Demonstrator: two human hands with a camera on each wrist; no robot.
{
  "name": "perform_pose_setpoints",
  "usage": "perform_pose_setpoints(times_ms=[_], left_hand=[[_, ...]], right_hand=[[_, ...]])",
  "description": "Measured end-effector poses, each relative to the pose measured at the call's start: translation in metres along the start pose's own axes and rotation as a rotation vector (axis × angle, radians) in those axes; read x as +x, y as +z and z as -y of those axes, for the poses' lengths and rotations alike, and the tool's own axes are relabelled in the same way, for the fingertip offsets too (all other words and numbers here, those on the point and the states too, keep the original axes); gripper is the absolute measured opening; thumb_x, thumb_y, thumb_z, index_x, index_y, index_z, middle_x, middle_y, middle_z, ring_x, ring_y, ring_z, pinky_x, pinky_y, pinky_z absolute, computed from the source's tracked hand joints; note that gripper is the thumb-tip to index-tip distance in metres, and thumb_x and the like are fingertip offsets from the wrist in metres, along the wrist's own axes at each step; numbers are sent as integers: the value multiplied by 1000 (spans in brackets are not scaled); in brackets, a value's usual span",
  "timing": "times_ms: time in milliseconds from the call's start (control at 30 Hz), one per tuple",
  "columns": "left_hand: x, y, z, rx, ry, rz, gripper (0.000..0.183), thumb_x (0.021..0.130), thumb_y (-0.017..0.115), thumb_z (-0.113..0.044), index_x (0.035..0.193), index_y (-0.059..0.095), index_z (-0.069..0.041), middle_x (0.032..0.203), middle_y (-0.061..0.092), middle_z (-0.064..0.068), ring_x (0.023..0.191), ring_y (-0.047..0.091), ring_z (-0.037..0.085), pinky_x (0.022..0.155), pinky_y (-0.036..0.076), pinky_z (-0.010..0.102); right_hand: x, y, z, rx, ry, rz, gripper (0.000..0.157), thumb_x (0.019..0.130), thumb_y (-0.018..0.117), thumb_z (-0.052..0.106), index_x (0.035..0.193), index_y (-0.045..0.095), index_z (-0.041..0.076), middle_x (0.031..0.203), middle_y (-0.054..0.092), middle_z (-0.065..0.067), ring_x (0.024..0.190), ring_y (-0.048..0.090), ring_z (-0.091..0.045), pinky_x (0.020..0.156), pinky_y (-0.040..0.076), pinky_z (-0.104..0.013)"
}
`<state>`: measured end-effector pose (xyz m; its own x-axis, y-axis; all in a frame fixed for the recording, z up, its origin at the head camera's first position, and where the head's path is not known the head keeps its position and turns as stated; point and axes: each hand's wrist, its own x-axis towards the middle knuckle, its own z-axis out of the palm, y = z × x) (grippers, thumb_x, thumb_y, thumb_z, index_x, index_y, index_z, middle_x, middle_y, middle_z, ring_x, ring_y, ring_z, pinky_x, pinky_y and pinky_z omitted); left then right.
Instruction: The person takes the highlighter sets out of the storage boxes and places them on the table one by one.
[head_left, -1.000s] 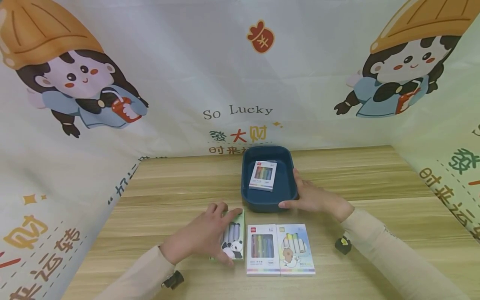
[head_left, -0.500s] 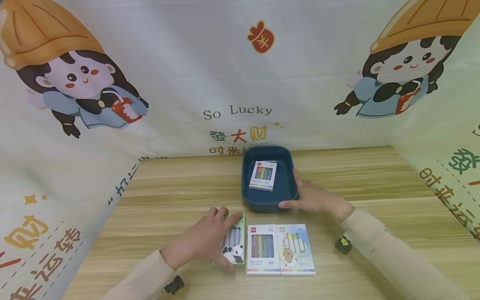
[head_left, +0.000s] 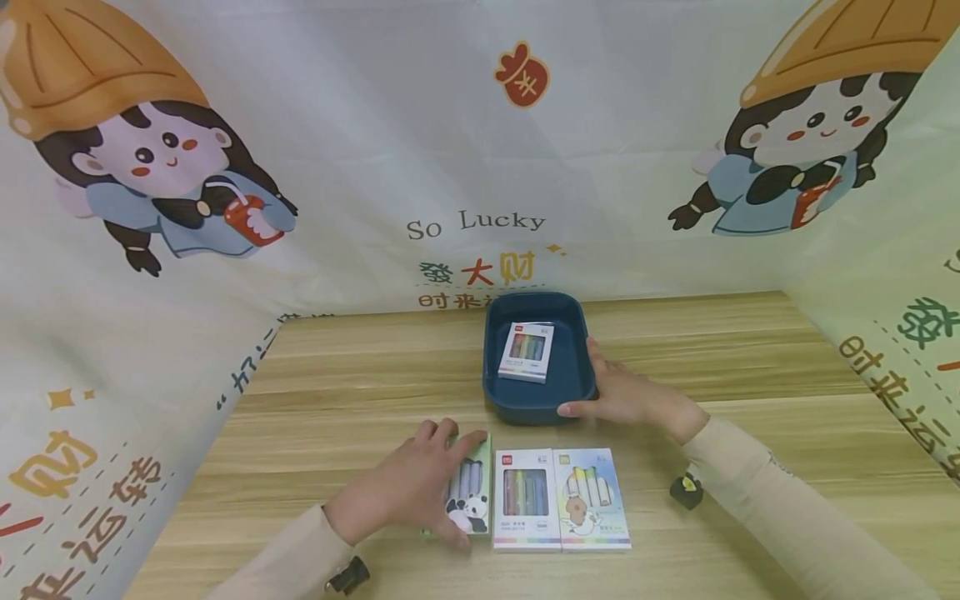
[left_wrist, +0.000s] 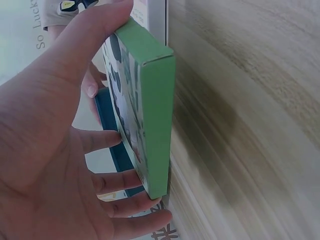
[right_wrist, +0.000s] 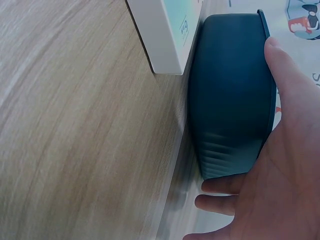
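My left hand [head_left: 405, 479] grips a green panda-print box of colouring sticks [head_left: 470, 487] by its two ends, thumb at the near end and fingers at the far end. In the left wrist view the green box [left_wrist: 156, 120] lies along the table; whether it fully touches the surface I cannot tell. Just right of it is a white box of colouring sticks [head_left: 527, 533], side by side with a pale blue box [head_left: 592, 521]. My right hand [head_left: 630, 398] holds the dark blue bin [head_left: 532, 414] round its near right corner, the thumb [right_wrist: 280, 62] on its rim.
Inside the bin lies another white box of colouring sticks [head_left: 527, 354], slightly tilted. The bin stands toward the back of the wooden table [head_left: 360, 367]. A printed cloth [head_left: 480, 150] hangs behind the table and along both sides.
My left hand has drawn the green panda box a short way toward me and slightly right, until it lies close beside the white box. The right hand and the bin have not moved.
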<state>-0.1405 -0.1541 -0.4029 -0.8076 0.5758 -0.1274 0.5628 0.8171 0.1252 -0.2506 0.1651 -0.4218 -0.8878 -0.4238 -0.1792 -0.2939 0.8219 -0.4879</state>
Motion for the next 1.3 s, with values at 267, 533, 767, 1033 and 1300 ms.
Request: perform_pose_setpoints(times_ms=[267,533,767,1033,1300], left_hand=[[-1,3,-1,-6,-15,27,128,50,86,-70,154,33,-17,140,46,18,121,47,32,100,52,48],[-1,7,-2,-12,-14,23,128,48,88,-67,152,35,-16,137,48,18,116,48,31,96,53,48],[-1,10,-3,-8,-18,41,128,48,86,-69,153,34,-17,139,47,18,119,49,31,98,53,47],[-1,15,-4,8,-11,28,127,47,87,-69,151,36,-17,132,49,13,108,47,24,92,53,41],[-1,15,-5,10,-9,37,129,46,87,-69,152,35,-16,133,50,15,108,48,25,93,53,44]], right_hand=[[0,0,0,-2,6,5,132,77,59,80,156,-17,5,164,16,-25,147,30,-45,115,34,-61],[-1,1,0,1,5,2,131,78,59,79,156,-16,5,164,15,-25,147,29,-46,115,34,-61],[-2,0,1,6,-17,-8,130,80,60,75,156,-15,1,164,14,-27,147,30,-45,115,34,-59],[-2,0,1,19,-36,-10,129,81,60,73,155,-16,0,164,12,-27,147,29,-46,115,34,-60],[-2,0,0,29,-40,-18,130,81,61,73,156,-16,1,164,12,-27,148,29,-45,116,34,-59]])
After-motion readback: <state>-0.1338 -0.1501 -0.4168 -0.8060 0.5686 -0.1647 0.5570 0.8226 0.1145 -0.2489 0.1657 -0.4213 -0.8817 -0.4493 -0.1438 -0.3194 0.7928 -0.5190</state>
